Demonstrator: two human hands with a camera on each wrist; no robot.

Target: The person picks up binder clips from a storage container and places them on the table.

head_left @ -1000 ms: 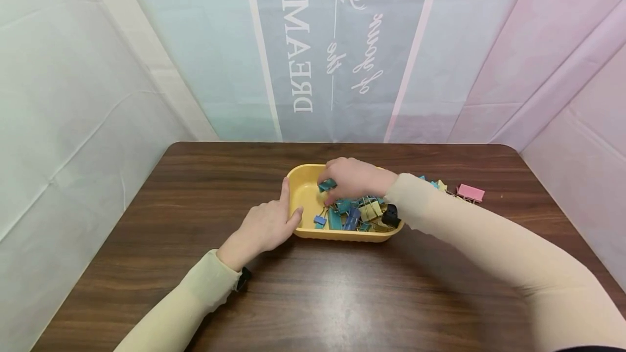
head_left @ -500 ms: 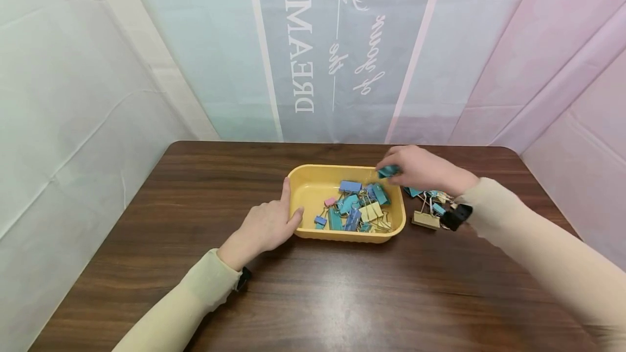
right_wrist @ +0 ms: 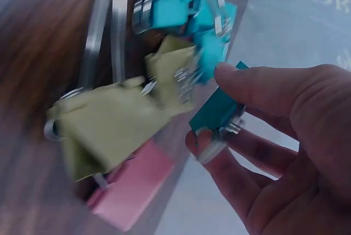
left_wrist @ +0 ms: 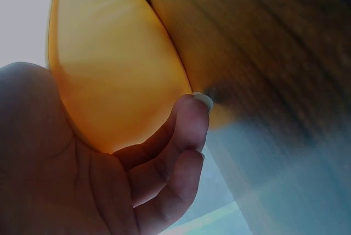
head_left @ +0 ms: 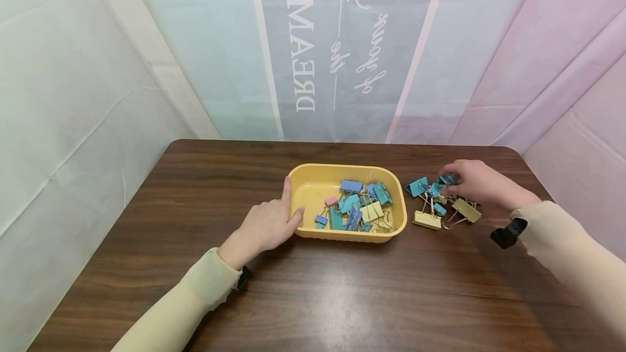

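Note:
Beside the left end of a yellow plastic tray, my left hand holds the tray's corner. The thumb lies at the near rim, and in the left wrist view curled fingers meet the outer wall. Several blue, teal, yellow and pink binder clips lie inside, mostly toward the right. My right hand pinches a teal binder clip between thumb and fingertips, just above a pile of loose clips right of the tray. That pile includes a yellow binder clip and a pink binder clip.
The dark wooden table ends at a back edge close behind the tray. A printed cloth backdrop hangs there, with cloth walls on both sides. A yellow binder clip lies between the tray and the rest of the pile.
My right hand has moved from over the tray rightward to the loose pile, carrying the teal binder clip with it. My left hand stays on the tray, which has not visibly moved.

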